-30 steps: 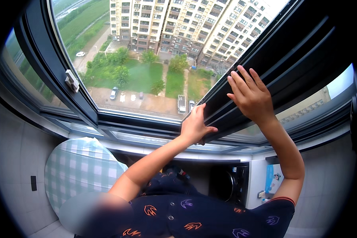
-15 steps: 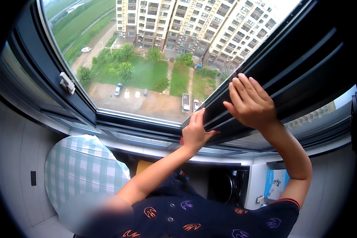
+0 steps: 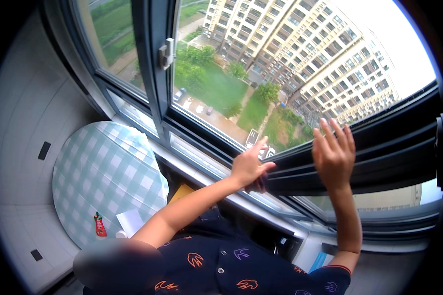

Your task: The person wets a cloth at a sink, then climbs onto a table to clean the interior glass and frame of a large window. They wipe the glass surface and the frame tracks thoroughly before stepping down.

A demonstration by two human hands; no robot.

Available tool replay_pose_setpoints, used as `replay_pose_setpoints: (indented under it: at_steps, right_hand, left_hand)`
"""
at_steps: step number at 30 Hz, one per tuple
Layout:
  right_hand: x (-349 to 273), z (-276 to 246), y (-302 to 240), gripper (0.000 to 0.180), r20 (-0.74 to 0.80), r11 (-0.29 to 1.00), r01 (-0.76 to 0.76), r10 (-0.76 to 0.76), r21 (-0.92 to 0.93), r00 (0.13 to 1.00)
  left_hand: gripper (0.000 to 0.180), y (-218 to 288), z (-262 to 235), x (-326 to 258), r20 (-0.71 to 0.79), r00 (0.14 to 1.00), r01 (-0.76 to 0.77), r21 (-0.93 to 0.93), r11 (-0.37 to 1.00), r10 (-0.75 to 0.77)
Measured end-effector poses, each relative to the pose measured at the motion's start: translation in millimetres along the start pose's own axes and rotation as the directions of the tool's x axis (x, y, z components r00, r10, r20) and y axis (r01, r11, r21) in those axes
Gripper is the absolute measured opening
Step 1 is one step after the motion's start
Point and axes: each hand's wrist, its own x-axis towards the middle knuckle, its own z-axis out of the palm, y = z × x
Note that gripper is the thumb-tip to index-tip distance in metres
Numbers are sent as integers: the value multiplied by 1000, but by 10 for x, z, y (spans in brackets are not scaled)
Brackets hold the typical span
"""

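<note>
Both hands (image 3: 290,164) on dark window frame (image 3: 379,147)

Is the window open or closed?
Open. The dark sash swings out from the frame, and both hands, left and right, rest on its edge.

**One head-worn fisheye view, close against a dark window frame**

A single view is given, so nothing is shared with another. The camera sits on the person's head, very near the dark window frame (image 3: 359,147), and faces outward and steeply down through it. Beyond the frame lie apartment blocks (image 3: 300,54) and a green lawn (image 3: 216,88), far below. Beneath the frame, at the lower left, a round checked table (image 3: 108,182) appears from above. The person's forearms rise from the lower edge toward the frame. Straight edges bow strongly near the rim, which is black.
</note>
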Motion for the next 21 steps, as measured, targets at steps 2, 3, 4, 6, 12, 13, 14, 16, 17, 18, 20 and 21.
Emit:
replay_pose_setpoints:
  at_steps: [2,3,4,6,12,13,14,16,17,18,20,21]
  right_hand:
    - [255,183,-402,29,-49,975,59,-50,214,998]
    - [453,225,-599,34,-67,955,100,-85,278,994]
    - [693,259,-800,39,-84,931,144,-123,336,989]
    - [1161,392,-1199,42,-195,878,240,-171,415,966]
    - [2527,728,-2123,31,-476,802,534,-371,269,797]
    - [2708,829,-2203,28,-487,810,537,-381,234,786]
    - [2867,912,-2276,25,-497,818,539,-390,199,776]
    - [3088,974,-2344,19,-469,820,561,-454,112,757]
    - [3157,977,-2377,16,-452,819,568,-478,80,754]
    - [3203,972,-2398,13,-501,813,578,-473,69,724]
    - [3243,990,-2438,11,-517,805,588,-471,80,715]
    - [3226,985,-2430,12,-477,818,570,-473,75,741]
  left_hand:
    - [69,-111,-502,-56,-138,989,47,13,999,-45]
    - [66,-201,-701,-56,-200,974,111,15,994,-106]
    - [67,-283,-899,-53,-265,958,115,13,993,-108]
    - [65,-393,-1282,-44,-409,908,119,43,992,-91]
    - [62,-709,-2232,-54,-698,677,93,394,914,231]
    - [60,-661,-2289,-115,-709,691,109,297,949,142]
    - [58,-619,-2352,-182,-715,697,130,195,972,50]
    - [55,-546,-2419,-331,-723,686,161,36,986,-86]
    - [55,-576,-2411,-400,-737,672,189,67,980,-79]
    - [55,-624,-2389,-456,-748,660,214,97,972,-71]
    - [56,-676,-2275,-558,-747,660,228,101,968,-78]
    - [57,-694,-2216,-583,-748,659,230,101,968,-79]
